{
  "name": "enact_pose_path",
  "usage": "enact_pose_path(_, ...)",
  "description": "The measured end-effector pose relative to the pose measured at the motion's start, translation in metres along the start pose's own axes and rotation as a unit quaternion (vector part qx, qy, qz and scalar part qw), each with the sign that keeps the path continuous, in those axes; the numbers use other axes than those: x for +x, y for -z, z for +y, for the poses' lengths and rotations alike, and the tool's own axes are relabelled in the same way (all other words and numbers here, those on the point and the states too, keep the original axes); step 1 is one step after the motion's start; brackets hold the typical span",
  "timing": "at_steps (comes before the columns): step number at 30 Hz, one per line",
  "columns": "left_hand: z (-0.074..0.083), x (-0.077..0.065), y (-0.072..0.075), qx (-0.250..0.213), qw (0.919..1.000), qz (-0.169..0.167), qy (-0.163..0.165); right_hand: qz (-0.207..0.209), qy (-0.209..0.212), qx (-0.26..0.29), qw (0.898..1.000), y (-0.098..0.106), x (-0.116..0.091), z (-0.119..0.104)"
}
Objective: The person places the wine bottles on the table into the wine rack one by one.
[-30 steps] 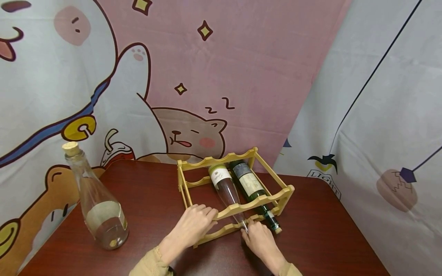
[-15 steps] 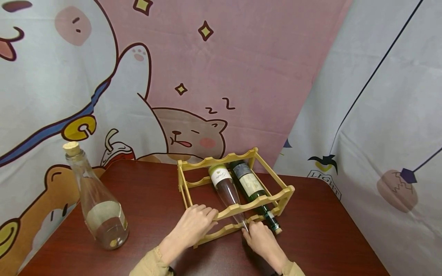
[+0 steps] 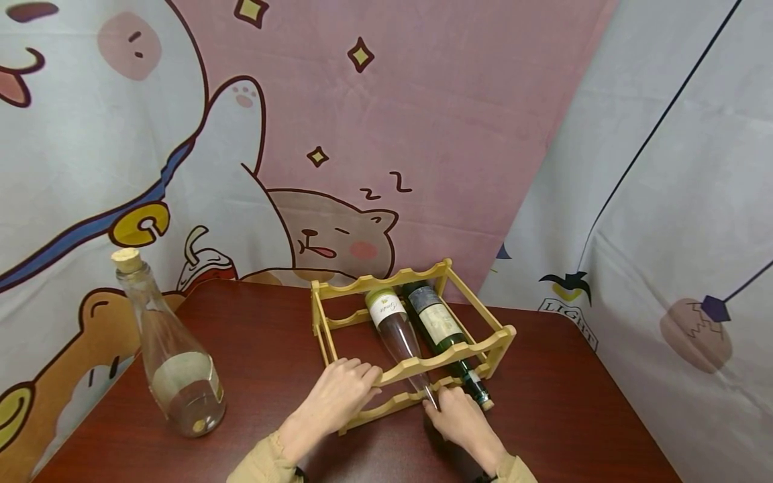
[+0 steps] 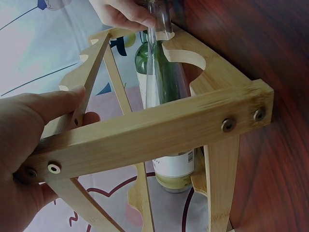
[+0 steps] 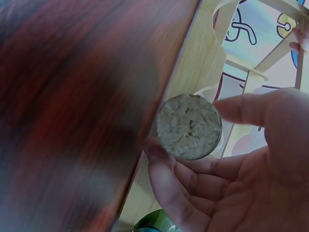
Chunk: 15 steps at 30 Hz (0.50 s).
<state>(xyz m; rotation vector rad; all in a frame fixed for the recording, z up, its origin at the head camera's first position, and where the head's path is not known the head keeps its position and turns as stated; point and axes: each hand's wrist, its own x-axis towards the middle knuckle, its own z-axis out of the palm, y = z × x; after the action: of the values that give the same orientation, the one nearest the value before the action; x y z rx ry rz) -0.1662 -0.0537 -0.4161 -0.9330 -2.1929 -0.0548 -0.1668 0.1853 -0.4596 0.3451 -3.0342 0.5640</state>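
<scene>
A wooden wine rack (image 3: 413, 366) lies on the table with two bottles in its lower level. My left hand (image 3: 345, 394) grips the rack's front left corner, thumb over the rail in the left wrist view. A clear wine bottle (image 3: 397, 333) with a white label slopes toward me, neck out through the front. My right hand (image 3: 460, 421) pinches that neck near its cork (image 5: 188, 126), thumb on one side and fingers on the other. To its right lies a green wine bottle (image 3: 438, 320), its corked neck also poking out in front.
Another clear bottle (image 3: 184, 379) with a cork stands upright at the left of the dark red-brown table (image 3: 260, 335). A cloth (image 3: 459, 134) printed with cartoon animals hangs behind the table, close to the rack's back.
The clear bottle has turned a little about its length, its label print shifting to the right. My right hand has shifted slightly. The left hand and the rack stay put.
</scene>
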Motion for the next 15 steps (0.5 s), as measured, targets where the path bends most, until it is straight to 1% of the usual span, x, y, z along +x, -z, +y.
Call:
enact_pose_path(3,0.0001,0.0002,0.0005,-0.001,1.0,0.001,0.001,0.009,0.002,-0.003,1.0,-0.0007,-0.0005,0.0011)
enact_pose_path(12,0.0005,0.0004,0.0006,-0.001,1.0,0.002,0.001,0.042,0.005,-0.038,0.998,-0.0016,-0.0008,0.004)
enact_pose_path(15,0.0004,0.0005,0.0006,-0.001,1.0,0.002,0.0,0.064,0.006,-0.056,0.996,-0.0004,0.0,0.0041)
